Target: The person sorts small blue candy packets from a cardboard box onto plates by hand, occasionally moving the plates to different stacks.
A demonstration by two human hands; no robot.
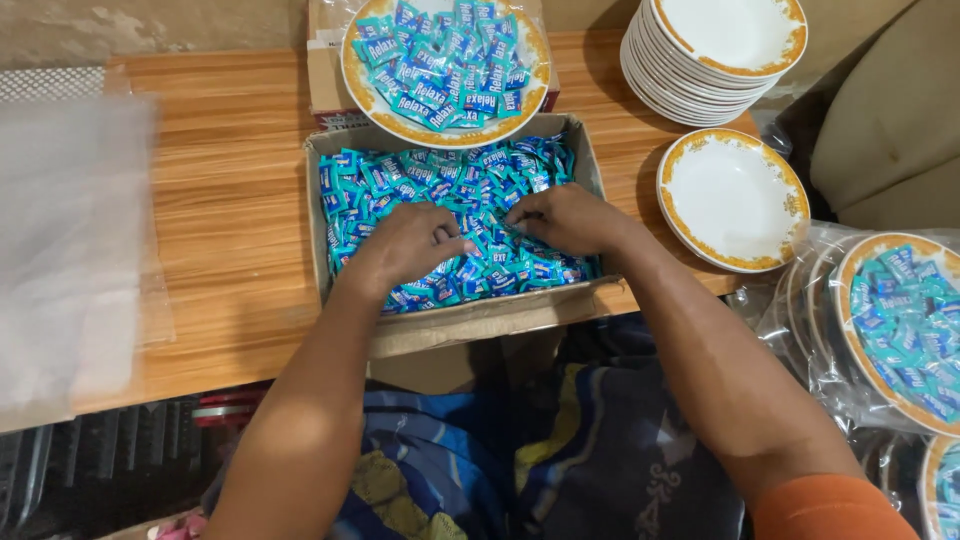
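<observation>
The left hand (pixel 405 245) is being pressed palm-down, fingers curled, into blue wrapped candies (pixel 440 180) filling the cardboard box (pixel 480 318) at the table's near edge. The right hand (pixel 565 218) is being cupped over candies beside it, fingers closed on some.

The wrapped candies (pixel 450 215) are turquoise and blue in a brown cardboard box (pixel 470 318). White plates (pixel 730 200) carry orange-gold patterned rims. The table (pixel 230 220) is orange-brown woodgrain.

Small blue-wrapped candies (pixel 470 180) fill an open cardboard box (pixel 590 160) on the wooden table's near edge.
</observation>
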